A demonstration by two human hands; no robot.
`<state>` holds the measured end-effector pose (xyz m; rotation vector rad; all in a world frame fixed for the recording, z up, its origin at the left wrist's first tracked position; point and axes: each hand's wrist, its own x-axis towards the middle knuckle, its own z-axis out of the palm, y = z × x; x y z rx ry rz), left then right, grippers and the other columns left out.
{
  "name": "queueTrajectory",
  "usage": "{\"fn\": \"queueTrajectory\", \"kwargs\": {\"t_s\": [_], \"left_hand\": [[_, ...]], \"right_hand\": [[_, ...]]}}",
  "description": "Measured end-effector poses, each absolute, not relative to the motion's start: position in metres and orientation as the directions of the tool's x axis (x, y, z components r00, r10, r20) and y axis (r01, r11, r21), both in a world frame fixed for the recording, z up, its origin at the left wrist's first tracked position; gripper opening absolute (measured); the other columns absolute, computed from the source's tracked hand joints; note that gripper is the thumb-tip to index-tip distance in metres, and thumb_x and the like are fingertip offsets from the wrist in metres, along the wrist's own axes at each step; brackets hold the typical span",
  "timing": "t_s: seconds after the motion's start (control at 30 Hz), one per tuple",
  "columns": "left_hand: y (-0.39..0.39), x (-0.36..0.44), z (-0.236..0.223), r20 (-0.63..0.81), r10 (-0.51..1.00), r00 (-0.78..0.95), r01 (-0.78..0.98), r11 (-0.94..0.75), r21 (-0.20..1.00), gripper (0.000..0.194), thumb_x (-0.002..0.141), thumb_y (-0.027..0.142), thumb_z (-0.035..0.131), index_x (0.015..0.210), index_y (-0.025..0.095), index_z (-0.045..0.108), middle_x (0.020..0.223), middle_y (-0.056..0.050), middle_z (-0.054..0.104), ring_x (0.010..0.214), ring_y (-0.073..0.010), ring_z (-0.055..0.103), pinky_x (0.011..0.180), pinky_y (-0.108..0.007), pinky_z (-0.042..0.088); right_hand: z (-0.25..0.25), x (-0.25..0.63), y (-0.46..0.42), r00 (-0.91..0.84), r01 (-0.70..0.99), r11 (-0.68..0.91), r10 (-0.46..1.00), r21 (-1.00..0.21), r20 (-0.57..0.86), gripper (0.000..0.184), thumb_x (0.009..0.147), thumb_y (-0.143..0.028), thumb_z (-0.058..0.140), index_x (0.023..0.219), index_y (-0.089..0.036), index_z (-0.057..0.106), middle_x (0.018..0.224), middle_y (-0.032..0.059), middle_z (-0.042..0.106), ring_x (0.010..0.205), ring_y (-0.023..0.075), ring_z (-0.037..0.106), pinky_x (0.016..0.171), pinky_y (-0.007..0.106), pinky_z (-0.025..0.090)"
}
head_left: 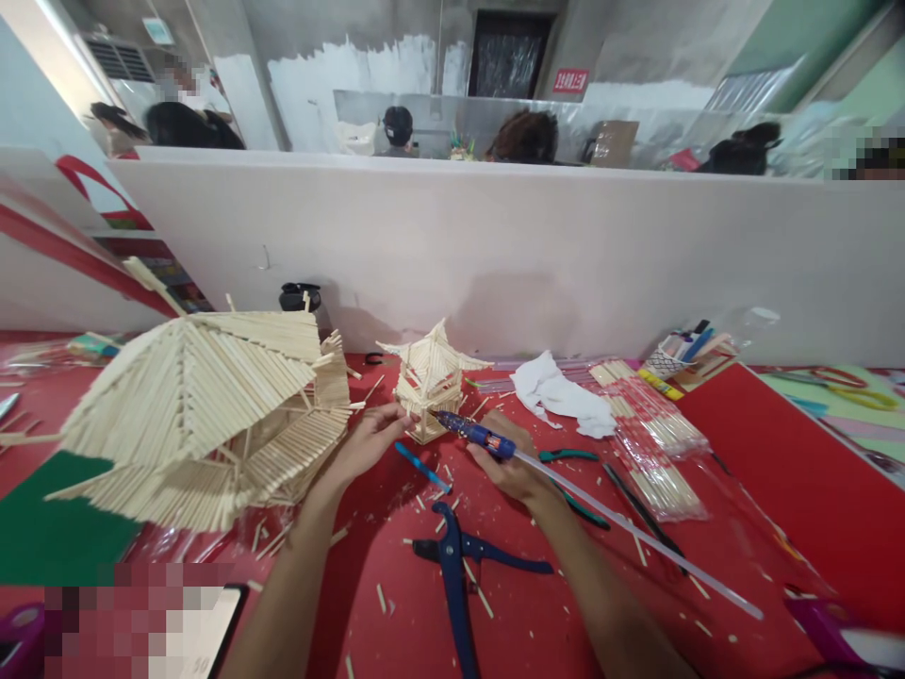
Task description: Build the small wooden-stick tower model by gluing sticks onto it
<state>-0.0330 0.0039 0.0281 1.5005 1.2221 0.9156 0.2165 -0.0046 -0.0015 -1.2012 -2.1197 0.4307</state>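
Pavilion [433, 356], the small one, stands near the worktop's [523, 613] far edge, left of the middle. It is upright and built of pale sticks, with a peaked roof whose corners flare outward above slatted sides. The left hand's [374, 436] fingers reach its lower left side; I cannot tell whether they pinch it. The right hand [513, 479] has its fingers wrapped around a blue glue gun [491, 440], nozzle at the front of the small pavilion, whether touching or not I cannot tell. A long glue stick [636, 523] trails from it towards the near right corner.

A big pavilion [184, 396] fills the left side, crowding the left forearm. Just before the small one lies a blue pen [422, 468]; a cutter [452, 566] sits between the forearms at the near edge. Green-handled pliers [569, 455] lie beside the right hand. Farther right are a crumpled tissue [562, 396], packs of sticks [657, 462] and a red board [778, 471]. Offcuts litter the middle. A white partition [495, 226] rises behind the far edge.
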Motion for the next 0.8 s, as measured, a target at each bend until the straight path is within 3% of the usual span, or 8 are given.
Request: {"fn": "queueTrajectory", "kwargs": {"t_s": [0.13, 0.43, 0.63, 0.8], "left_hand": [[0.0031, -0.0326, 0.029, 0.027, 0.976, 0.215, 0.265, -0.085, 0.961, 0.036, 0.077, 0.053, 0.056, 0.066, 0.019, 0.053, 0.07, -0.001, 0.057, 0.073, -0.0167, 0.05, 0.073, -0.027, 0.04], [0.0043, -0.0336, 0.0244, 0.045, 0.977, 0.206, 0.241, -0.096, 0.966, 0.034, 0.078, 0.05, 0.058, 0.068, 0.018, 0.056, 0.079, -0.004, 0.065, 0.079, -0.0193, 0.057, 0.078, -0.029, 0.043], [0.0048, -0.0348, 0.0231, 0.036, 0.976, 0.214, 0.256, -0.091, 0.962, 0.035, 0.078, 0.052, 0.058, 0.069, 0.018, 0.055, 0.08, -0.005, 0.066, 0.083, -0.021, 0.058, 0.08, -0.029, 0.043], [0.0047, -0.0341, 0.0216, 0.06, 0.978, 0.198, 0.25, -0.109, 0.962, 0.033, 0.079, 0.048, 0.058, 0.067, 0.018, 0.054, 0.076, -0.003, 0.065, 0.077, -0.0182, 0.056, 0.076, -0.028, 0.044]], "right_hand": [[0.0, 0.2105, -0.0059, -0.376, 0.605, 0.551, 0.834, -0.575, 0.404, 0.027, 0.091, -0.041, 0.047, 0.073, -0.022, 0.049, 0.073, 0.0033, 0.053, 0.068, 0.0184, 0.051, 0.063, 0.031, 0.041], [-0.0061, 0.2103, -0.0037, -0.341, 0.617, 0.563, 0.821, -0.55, 0.458, 0.027, 0.091, -0.04, 0.048, 0.071, -0.023, 0.048, 0.072, 0.0031, 0.051, 0.066, 0.0183, 0.049, 0.061, 0.032, 0.038], [-0.0081, 0.2106, -0.0028, -0.33, 0.664, 0.537, 0.835, -0.521, 0.44, 0.028, 0.089, -0.04, 0.048, 0.069, -0.021, 0.049, 0.073, 0.0024, 0.052, 0.067, 0.0173, 0.049, 0.062, 0.03, 0.038], [-0.0097, 0.2182, -0.0025, -0.313, 0.659, 0.493, 0.866, -0.568, 0.39, 0.025, 0.09, -0.038, 0.046, 0.072, -0.022, 0.052, 0.075, 0.0048, 0.056, 0.07, 0.0191, 0.052, 0.067, 0.031, 0.041]]}}
